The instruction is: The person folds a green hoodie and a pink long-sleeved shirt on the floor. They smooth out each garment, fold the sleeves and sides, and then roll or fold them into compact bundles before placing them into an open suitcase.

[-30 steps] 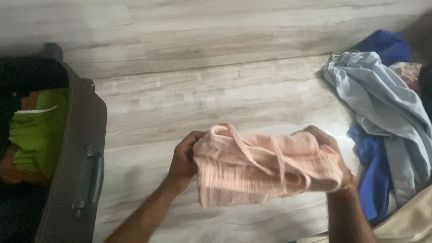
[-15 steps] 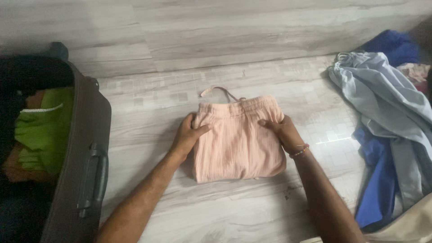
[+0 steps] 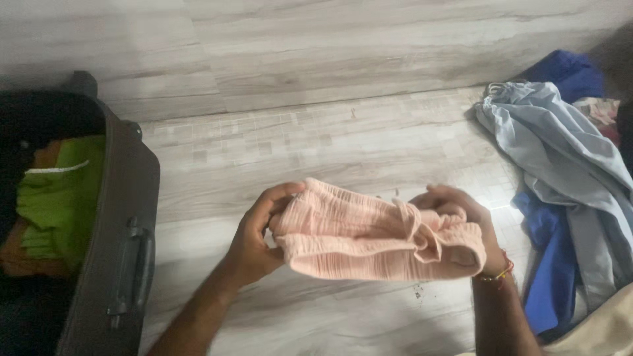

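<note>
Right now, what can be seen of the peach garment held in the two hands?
The peach garment is a soft, crinkled, ribbed-looking fabric, folded into a thick bundle with a drawstring knotted near its right end. It is lifted above the pale wood-look floor, lying roughly level. The left hand grips its left end and the right hand its right end, with one finger tucked into a fold. Nothing else touches it.

The folded peach garment (image 3: 369,240) is soft, crinkled cloth with a fine ribbed texture, matt all over. The pale grey wood-grain floor (image 3: 330,138) looks smooth with a faint sheen, and the brown suitcase (image 3: 125,217) has a dull woven fabric shell.
</note>
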